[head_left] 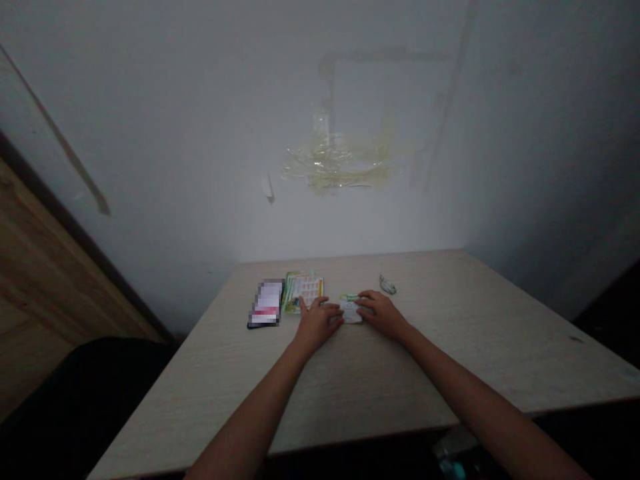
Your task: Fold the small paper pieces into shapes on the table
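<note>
Both my hands rest on a small white and green card or packet (351, 308) lying flat near the middle of the pale wooden table (450, 347). My left hand (317, 323) lies palm down with its fingers stretched onto the card's left edge. My right hand (381, 311) covers the card's right edge, fingers flat and slightly bent. Just left of my left hand lies a green sheet with pink squares (303, 292).
A dark phone (267, 304) lies left of the green sheet. A small clear wrapper or clip (387, 285) sits behind my right hand. The white wall (200, 167) behind the table carries old tape marks. A wooden panel (30, 267) stands at left.
</note>
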Demonstrator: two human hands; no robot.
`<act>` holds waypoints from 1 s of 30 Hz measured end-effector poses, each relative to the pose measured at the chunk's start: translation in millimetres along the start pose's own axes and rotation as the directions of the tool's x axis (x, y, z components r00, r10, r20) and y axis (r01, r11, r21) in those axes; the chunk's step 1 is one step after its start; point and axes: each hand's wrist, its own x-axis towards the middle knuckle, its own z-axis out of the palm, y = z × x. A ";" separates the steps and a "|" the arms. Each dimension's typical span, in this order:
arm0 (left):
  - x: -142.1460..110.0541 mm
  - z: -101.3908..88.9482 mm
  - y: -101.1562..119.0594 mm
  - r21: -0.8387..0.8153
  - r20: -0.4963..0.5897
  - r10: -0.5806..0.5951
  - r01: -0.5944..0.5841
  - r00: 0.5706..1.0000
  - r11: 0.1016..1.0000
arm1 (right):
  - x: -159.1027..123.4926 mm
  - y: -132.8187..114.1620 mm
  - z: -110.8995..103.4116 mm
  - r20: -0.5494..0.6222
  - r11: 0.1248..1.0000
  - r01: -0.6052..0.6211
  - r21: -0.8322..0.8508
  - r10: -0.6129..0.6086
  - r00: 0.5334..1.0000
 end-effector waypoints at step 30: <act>-1.4 -4.6 5.2 0.018 -0.018 0.023 -0.023 1.000 1.000 | 1.3 -5.3 -0.6 -0.062 0.995 -0.054 0.079 0.059 0.996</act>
